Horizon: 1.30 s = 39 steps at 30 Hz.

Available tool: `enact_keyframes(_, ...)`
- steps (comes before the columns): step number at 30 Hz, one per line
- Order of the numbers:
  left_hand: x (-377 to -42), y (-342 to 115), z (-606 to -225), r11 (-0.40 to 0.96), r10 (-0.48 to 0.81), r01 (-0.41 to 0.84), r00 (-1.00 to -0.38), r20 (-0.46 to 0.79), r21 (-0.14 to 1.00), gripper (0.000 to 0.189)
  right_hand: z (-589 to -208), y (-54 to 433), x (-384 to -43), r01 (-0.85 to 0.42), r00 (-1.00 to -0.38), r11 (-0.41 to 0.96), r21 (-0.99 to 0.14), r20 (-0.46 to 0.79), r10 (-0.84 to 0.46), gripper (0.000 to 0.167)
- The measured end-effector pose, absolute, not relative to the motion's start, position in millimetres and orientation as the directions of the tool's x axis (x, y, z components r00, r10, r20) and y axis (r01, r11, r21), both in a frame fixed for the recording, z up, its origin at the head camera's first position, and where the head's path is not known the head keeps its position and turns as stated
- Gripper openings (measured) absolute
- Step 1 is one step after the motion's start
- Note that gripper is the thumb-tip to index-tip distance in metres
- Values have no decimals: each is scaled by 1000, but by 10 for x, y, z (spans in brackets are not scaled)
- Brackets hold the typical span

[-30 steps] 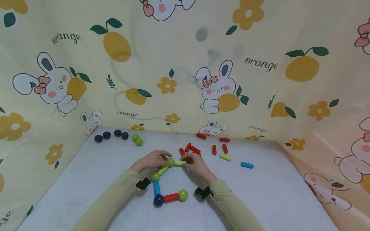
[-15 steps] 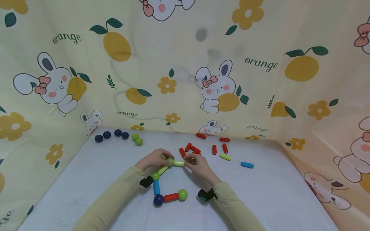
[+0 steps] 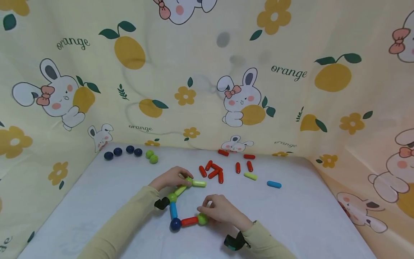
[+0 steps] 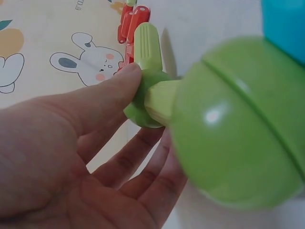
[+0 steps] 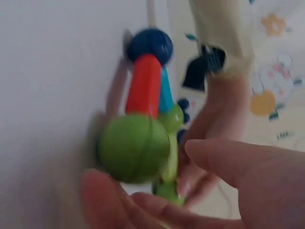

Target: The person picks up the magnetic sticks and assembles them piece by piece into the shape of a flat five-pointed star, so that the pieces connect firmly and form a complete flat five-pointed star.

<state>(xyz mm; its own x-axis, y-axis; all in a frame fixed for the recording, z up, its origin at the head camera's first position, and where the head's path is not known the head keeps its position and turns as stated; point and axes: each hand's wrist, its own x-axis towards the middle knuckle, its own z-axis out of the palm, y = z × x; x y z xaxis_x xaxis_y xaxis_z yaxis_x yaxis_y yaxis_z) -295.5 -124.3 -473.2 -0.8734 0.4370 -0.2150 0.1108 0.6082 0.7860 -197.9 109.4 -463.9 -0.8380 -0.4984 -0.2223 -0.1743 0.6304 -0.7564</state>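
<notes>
A chain of balls and rods lies on the white table. My left hand (image 3: pixel 174 177) pinches its top green ball (image 4: pixel 138 113) between thumb and fingers. A yellow-green rod (image 3: pixel 199 183) sticks out rightward from that ball; another yellow-green rod (image 3: pixel 180 190) runs down to a second green ball (image 3: pixel 172 198). Below come a blue rod (image 3: pixel 173 210), a dark blue ball (image 3: pixel 175 225) and a red rod (image 3: pixel 189 221) ending in a third green ball (image 5: pixel 131 148). Around this last ball my right hand (image 3: pixel 223 211) has thumb and fingers spread apart; contact is unclear.
Several loose red rods (image 3: pixel 220 176) lie at the back middle. A loose yellow-green rod (image 3: pixel 250 176) and a blue rod (image 3: pixel 274 184) lie further right. Dark blue balls (image 3: pixel 118 151) and two green balls (image 3: pixel 153 159) stand back left, before the printed curtain (image 3: pixel 200 54).
My right hand has left the yellow-green rod and come down toward me to the green ball on the red rod. The left hand stays at the top green ball.
</notes>
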Motion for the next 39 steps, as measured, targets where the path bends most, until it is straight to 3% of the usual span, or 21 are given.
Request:
enact_keyframes(10, -2897, -1347, -4761, 606, 390, 60, -891, -231, 793, 22, -4637, 1048, -1907, -134, -853, 680, -721, -265, -449, 26)
enact_keyframes(17, -2756, -1525, -4794, 565, 348, -12, -903, -251, 825, 23, -4618, 1202, -2105, -154, -871, 639, -754, -201, -447, 23)
enact_keyframes(23, -2536, -1619, -4808, 545, 347, 5, -912, -220, 839, 26, -4625, 1291, -2271, -180, -894, 617, -766, -134, -427, 24)
enact_keyframes(33, -2141, -1525, -4826, 469, 340, -20, -919, -201, 883, 38, -4762, 1328, -2414, -204, -917, 589, -782, -57, -394, 27)
enact_keyframes(39, -2037, -1458, -4783, 496, 303, -10, -935, -184, 868, 43, -4784, 1321, -2428, -200, -923, 583, -787, -48, -381, 27)
